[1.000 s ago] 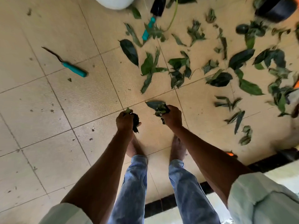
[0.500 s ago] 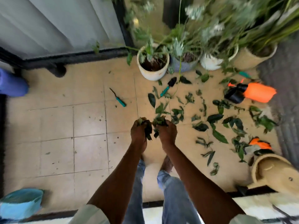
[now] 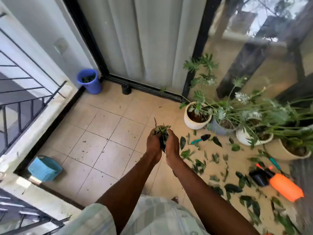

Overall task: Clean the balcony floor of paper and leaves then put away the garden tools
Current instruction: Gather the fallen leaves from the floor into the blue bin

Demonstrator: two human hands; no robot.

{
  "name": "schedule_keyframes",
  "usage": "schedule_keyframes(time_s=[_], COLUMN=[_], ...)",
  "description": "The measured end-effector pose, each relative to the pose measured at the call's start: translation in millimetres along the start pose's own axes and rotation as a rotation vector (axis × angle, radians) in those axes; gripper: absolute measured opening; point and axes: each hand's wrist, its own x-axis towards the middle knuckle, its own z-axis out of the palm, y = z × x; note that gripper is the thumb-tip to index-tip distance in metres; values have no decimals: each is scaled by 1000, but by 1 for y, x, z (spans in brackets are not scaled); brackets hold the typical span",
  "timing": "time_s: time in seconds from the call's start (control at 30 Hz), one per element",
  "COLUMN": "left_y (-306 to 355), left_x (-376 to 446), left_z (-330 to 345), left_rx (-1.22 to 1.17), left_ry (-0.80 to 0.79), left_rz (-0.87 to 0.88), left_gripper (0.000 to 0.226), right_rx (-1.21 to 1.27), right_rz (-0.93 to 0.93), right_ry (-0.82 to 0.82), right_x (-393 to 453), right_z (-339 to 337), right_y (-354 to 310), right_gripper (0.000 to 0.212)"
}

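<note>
My left hand (image 3: 153, 144) and my right hand (image 3: 172, 146) are pressed together at chest height, gripping one bunch of green leaves (image 3: 162, 131) between them. Many more loose leaves (image 3: 199, 164) lie scattered on the beige tiled floor (image 3: 105, 146) to the right. A small trowel with a teal handle (image 3: 200, 139) lies among them near the pots. Another teal-handled tool (image 3: 274, 163) lies beside an orange and black spray bottle (image 3: 281, 183). A blue bin (image 3: 89, 81) holding some leaves stands in the far corner.
Several potted plants, the nearest in a white pot (image 3: 197, 118), line the right side by the glass. A light blue basket (image 3: 44, 168) lies by the low wall on the left. A black railing (image 3: 25, 92) runs along that wall. A small black pot (image 3: 126, 89) stands by the door track.
I have risen from a crouch over the floor to standing. My hands came together and lifted with their leaves, and the view swung left toward the blue bin.
</note>
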Motion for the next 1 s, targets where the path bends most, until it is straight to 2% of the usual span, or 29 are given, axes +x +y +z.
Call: schedule_keyframes(time_s=[0.13,0.2,0.3,0.37,0.43,0.57,0.73,0.9,1.0], left_y=[43,66,103,132,162,219,282,332,363], left_x=[8,21,52,72,92,125,170,211,250], left_z=[-18,-31,-60,-80,-101,-144,-194,-221,-232], left_rx=[-273,-339,-338,-329,-315,-304,-305,-328,-340], left_ry=[-38,-62,-59,-38,-14,-29,-24,-6,33], left_rz=[-23,-12,28,49,77,81,53,49,67], left_gripper=[23,34,58,74,80,61,68,74,59], right_rx=[-114,-158,-176,-138,-120,-244,-115,-237,-290], right_rz=[-95,-138,-213,-190,-147,-150,-92,-127,-101], right_ry=[-23,-19,-61,-92,-168,-329,-330,-306,-364], right_x=[6,13,25,36,44,61,80,117,149], right_z=[47,77,132,171,211,286,373,443,481], right_y=[-13,-18,-22,-26,-31,-33,-40,-52,-60], right_gripper=[25,21,34,36,31,27,19,12,11])
